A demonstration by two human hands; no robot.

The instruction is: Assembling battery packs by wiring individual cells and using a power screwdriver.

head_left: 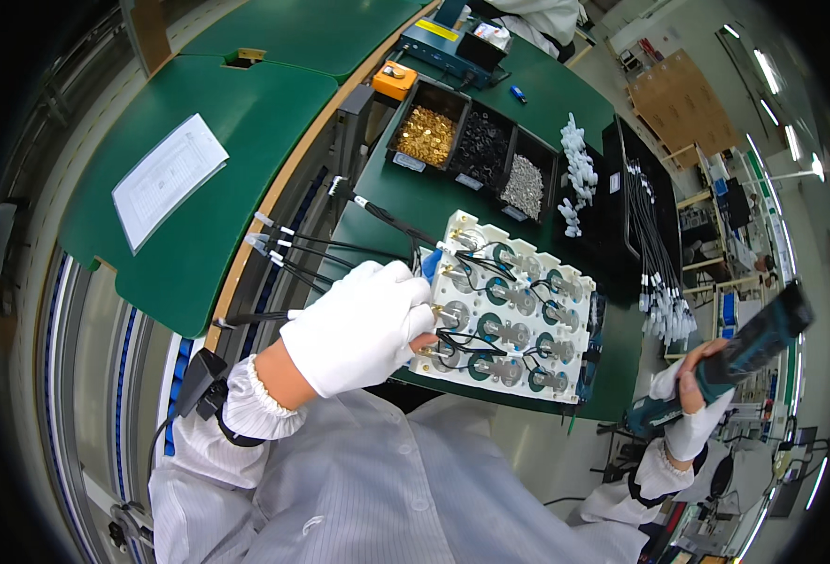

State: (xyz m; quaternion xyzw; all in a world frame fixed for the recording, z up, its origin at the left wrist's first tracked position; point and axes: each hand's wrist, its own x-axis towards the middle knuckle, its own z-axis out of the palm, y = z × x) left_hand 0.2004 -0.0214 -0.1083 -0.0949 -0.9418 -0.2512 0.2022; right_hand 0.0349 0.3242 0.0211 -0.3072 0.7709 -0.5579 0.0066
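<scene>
White cotton covers the left hand (358, 327), which lies on the near-left edge of the jig (504, 305), fingers curled down against it; whether they pinch a part I cannot tell, as the glove hides the tips. The jig is a pale tray of round green-ringed fittings with thin black leads (321, 249) running off to its left, past the knuckles. The right hand (701, 376), well apart to the right and off the bench, is closed around the grip of a dark green power screwdriver (753, 343), its body slanting up and to the right.

The jig sits on a green mat (405, 202) over the bench. Behind it stand three black bins (476, 146) of brass, black and silver small parts. A paper sheet (168, 179) lies on a second green table to the left. Strip lights run along the ceiling at far right.
</scene>
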